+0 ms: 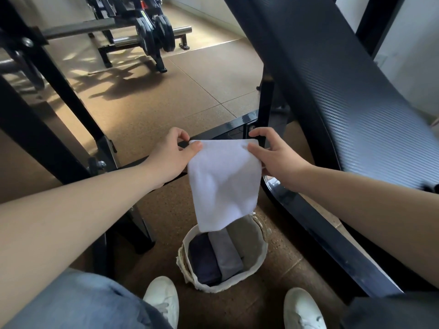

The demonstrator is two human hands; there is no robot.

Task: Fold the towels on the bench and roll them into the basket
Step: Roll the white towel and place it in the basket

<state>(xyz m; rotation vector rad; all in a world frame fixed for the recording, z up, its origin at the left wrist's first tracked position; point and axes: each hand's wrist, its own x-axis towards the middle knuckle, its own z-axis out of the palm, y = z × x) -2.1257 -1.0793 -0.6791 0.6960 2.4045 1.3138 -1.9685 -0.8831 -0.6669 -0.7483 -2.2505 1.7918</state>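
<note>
left hand (174, 155): pinches the top left corner of the white towel (224, 181) between thumb and curled fingers, held out in mid-air.
right hand (275, 155): grips the top right corner in a narrow pinch, thumb on the near face, fingers curled behind.
white towel: hangs between the two hands, top edge stretched level, cloth narrowing toward the bottom; lower end dangles over the far side of the basket (260, 255) and hides part of the rim; cannot tell whether it touches.
basket: stands on the floor (190, 91) just ahead of the shoes (162, 298), woven outside, with a pale cloth liner turned over the rim.
dark blue towel (204, 260): lies folded inside the basket, on the left.
grey towel (226, 255): lies inside the basket, touching the dark blue towel on its right; a brownish surface further right, cannot tell whether towel or liner.
bench pad (332, 91): black and ribbed, slanting across the right side, above and apart from the basket.
frame bar (320, 233): glossy black, runs under the bench pad, near the right of the basket.
shoes: white, one on either side of the basket's near end.
knee (71, 302): in blue denim, lower left.
floor: brown speckled tiles with patches of sun and shadow.
weight plates (154, 29): black, on a bar at the far left, well apart from the hands.
</note>
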